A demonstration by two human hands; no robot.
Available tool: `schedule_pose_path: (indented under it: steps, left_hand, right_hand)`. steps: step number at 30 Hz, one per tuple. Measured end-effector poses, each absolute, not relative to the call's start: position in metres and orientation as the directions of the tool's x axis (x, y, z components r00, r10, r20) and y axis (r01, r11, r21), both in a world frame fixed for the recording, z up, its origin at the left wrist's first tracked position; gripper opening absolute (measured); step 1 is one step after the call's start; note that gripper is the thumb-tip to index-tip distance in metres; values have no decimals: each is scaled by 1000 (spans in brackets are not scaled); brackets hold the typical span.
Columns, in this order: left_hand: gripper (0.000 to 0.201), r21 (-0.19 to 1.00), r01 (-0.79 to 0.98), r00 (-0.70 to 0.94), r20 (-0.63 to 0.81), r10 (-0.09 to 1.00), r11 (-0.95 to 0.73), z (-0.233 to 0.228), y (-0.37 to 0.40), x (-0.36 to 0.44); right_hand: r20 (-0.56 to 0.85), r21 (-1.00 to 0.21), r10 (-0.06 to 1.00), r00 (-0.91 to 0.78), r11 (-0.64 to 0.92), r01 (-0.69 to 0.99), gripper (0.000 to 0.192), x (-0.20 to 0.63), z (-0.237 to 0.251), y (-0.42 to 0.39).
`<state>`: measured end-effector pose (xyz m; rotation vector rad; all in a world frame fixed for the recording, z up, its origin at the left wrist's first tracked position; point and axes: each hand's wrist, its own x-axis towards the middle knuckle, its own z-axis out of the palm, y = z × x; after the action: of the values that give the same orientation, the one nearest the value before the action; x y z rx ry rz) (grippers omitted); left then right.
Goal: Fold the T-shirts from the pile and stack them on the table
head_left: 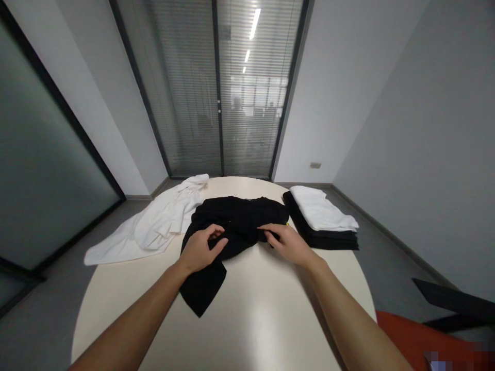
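A crumpled black garment (pixel 235 219) lies in the middle of the round cream table (pixel 255 319), one end trailing toward me. My left hand (pixel 201 248) rests on its near left part, thumb and fingers pinching a fold of the cloth. My right hand (pixel 288 242) lies on the garment's right edge, fingertips curled onto the fabric. Whether the right hand truly grips the cloth is hard to tell.
A loose white garment (pixel 154 226) sprawls over the table's left edge. At the right stands a folded stack, white garments (pixel 323 211) on top of black ones (pixel 328 239). A red chair seat (pixel 421 340) is at lower right. Glass doors with blinds stand behind the table.
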<state>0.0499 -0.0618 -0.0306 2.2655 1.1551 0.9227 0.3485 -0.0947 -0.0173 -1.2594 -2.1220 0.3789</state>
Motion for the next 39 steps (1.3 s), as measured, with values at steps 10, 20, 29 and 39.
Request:
schedule_pose_path:
  steps: [10, 20, 29, 39]
  left_hand:
    - [52, 520, 543, 627, 271, 730, -659, -36, -66, 55]
    - [24, 728, 482, 520, 211, 828, -488, -21, -59, 45]
    - [49, 898, 440, 885, -429, 182, -24, 7, -76, 38]
    - [75, 601, 454, 810, 29, 586, -658, -16, -82, 60]
  right_hand:
    - [441, -650, 888, -134, 418, 635, 31, 355, -15, -92]
    - [401, -831, 904, 146, 292, 473, 33, 360, -4, -93]
    - [-241, -907, 644, -726, 118, 405, 47, 361, 38, -130]
    - [221, -732, 925, -309, 367, 574, 35, 344, 3, -106]
